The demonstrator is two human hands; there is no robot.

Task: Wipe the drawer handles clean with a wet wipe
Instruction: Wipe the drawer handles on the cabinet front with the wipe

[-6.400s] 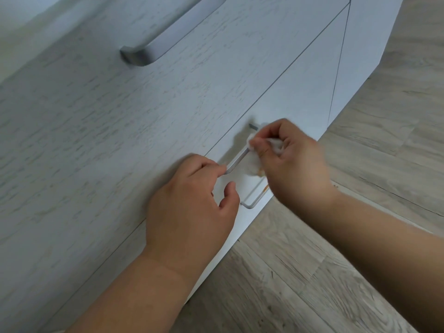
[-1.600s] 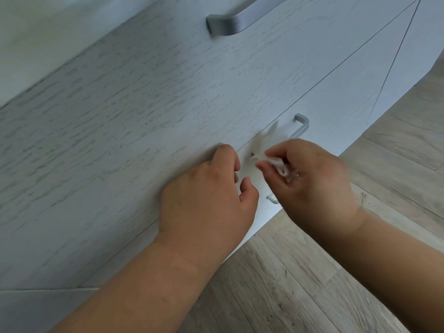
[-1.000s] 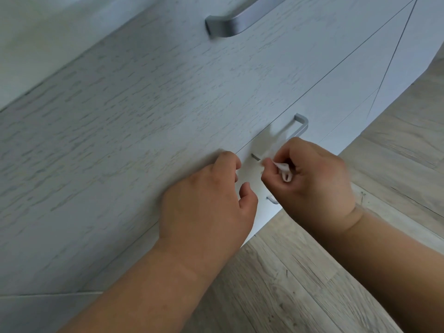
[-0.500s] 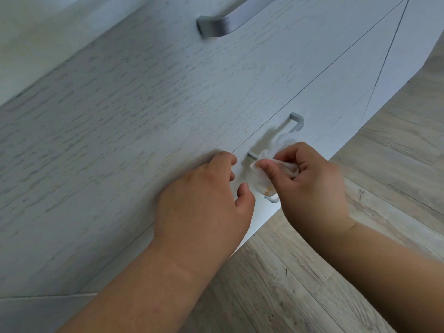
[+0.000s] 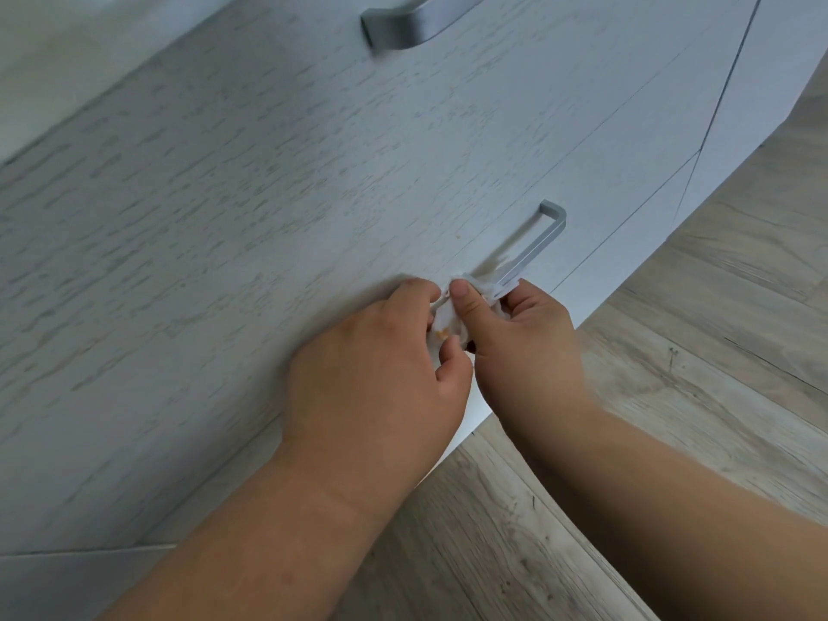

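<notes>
- The step in hand looked like the wiping of the lower drawer handle point(image 5: 533, 248), a slim square-cornered metal bar near the frame's centre, toward four o'clock.
- The right hand point(image 5: 515, 347) pinched a crumpled white wet wipe point(image 5: 448, 318) between thumb and curled fingers, wrapped around the handle's near end.
- The left hand point(image 5: 381, 374) lay against the drawer front point(image 5: 224, 217) just beside the wipe, fingers bent; whether its fingertips also gripped the wipe could not be told.
- The wipe appeared soft, damp and bunched, with a small orange-brown stain on one fold.
- The far stretch of the bar, up to its bent corner at about two o'clock from the hands, stood bare; the next move probably called for sliding the wipe along that length with steady pressure on all faces.
- The upper drawer handle point(image 5: 416, 24), a broader, curved brushed-metal pull at twelve o'clock, was not being touched.
- The drawer fronts showed a pale grey, wood-grained matt finish with thin seams between panels.
- Grey-brown wood-effect floor planks point(image 5: 694, 396) filled the four o'clock side.
</notes>
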